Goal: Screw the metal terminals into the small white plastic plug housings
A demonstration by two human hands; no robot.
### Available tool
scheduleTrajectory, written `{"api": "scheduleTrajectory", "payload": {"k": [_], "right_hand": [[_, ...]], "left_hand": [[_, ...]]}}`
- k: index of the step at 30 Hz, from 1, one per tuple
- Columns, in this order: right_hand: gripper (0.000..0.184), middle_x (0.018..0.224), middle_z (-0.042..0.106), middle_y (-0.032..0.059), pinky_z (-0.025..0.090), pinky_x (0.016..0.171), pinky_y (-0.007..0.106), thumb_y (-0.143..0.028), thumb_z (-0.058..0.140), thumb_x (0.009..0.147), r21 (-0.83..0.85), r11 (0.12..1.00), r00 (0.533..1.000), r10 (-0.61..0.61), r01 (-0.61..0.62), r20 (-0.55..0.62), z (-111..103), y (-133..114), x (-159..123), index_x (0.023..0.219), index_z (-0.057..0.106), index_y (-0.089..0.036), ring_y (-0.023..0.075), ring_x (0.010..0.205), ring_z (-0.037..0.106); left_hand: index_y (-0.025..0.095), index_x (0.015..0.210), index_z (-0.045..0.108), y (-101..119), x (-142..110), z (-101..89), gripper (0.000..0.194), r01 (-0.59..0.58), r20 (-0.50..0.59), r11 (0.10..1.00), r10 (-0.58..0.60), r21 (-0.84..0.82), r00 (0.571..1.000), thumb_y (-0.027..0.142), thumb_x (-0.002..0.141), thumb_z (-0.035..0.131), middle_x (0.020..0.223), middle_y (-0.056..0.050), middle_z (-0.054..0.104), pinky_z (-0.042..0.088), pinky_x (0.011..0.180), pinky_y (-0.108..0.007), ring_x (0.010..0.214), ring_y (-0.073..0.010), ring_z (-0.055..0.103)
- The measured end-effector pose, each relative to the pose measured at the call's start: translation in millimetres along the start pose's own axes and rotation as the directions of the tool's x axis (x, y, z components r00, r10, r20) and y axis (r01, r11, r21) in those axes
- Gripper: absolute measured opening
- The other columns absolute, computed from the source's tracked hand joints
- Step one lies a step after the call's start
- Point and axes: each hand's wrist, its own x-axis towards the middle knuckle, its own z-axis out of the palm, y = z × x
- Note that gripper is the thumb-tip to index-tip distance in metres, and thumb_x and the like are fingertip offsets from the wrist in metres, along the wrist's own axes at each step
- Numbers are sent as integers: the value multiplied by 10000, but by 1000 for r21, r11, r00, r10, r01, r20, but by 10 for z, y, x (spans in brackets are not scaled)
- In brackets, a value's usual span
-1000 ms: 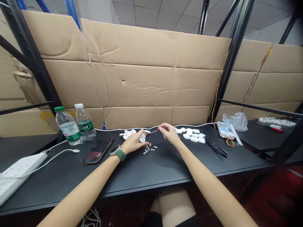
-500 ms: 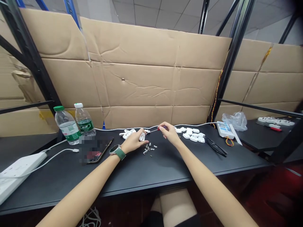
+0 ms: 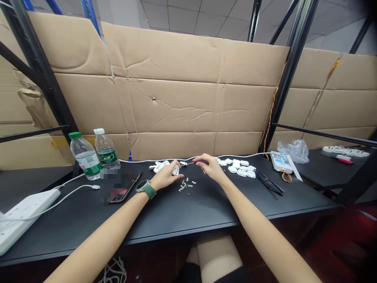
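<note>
My left hand point(image 3: 163, 177) is closed on a small white plastic casing point(image 3: 176, 171), held just above the desk. Between the thumb and fingers of my right hand point(image 3: 212, 168) is a slim red-handled screwdriver point(image 3: 198, 160), its thin shaft pointing left toward the casing. Whether its tip touches anything is too small to tell. Small grey-white parts and what look like screws point(image 3: 185, 185) lie scattered below my hands. Behind my left hand is a group of white plastic pieces point(image 3: 159, 166). Several rounded white casings point(image 3: 242, 172) rest to the right of my right hand.
Black-framed glasses point(image 3: 268, 183) and a white device point(image 3: 281, 162) lie on the right. Two water bottles point(image 3: 86, 159), a phone point(image 3: 126, 190) and a white power strip point(image 3: 26, 216) occupy the left. A cardboard wall point(image 3: 176, 106) closes off the desk's point(image 3: 188, 214) back.
My right hand and the screwdriver have shifted very slightly, with the fingers curled a bit more around the handle. My left hand still holds the casing in nearly the same place.
</note>
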Motion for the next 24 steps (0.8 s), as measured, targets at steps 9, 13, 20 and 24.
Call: {"api": "scheduleTrajectory", "payload": {"k": [9, 13, 20, 24], "right_hand": [[340, 851, 600, 2, 470, 468, 222, -451, 615, 947, 53, 998, 996, 34, -38, 78, 8, -17, -25, 1220, 640, -249, 116, 597, 593], [342, 644, 552, -67, 388, 438, 200, -515, 435, 1033, 53, 995, 993, 86, -90, 79, 17, 4, -39, 1214, 526, -239, 89, 444, 482], [345, 726, 704, -22, 351, 387, 188, -529, 634, 920, 217, 971, 994, 108, -99, -28, 67, 34, 11, 999, 468, -237, 94, 416, 550], [382, 753, 750, 46, 419, 406, 200, -522, 763, 809, 279, 951, 987, 155, -135, -51, 7, -13, 33, 943, 626, -191, 133, 509, 642]], "left_hand": [[227, 1151, 531, 57, 1, 44, 346, -19, -5, 1000, 19, 24, 1000, 440, 896, 629, 725, 35, 555, 323, 650, -274, 667, -197, 542], [228, 1166, 538, 89, 0, 38, 349, 0, -17, 999, 0, 50, 1000, 419, 892, 638, 725, 33, 564, 326, 651, -274, 673, -202, 550], [215, 1187, 543, 117, 9, 20, 381, 17, -40, 1000, -16, 12, 999, 423, 886, 649, 688, 41, 549, 332, 634, -280, 658, -204, 556], [211, 1174, 552, 125, 9, 31, 390, 20, -49, 1000, -20, -6, 999, 438, 877, 664, 716, 33, 563, 352, 651, -285, 682, -205, 565]]}}
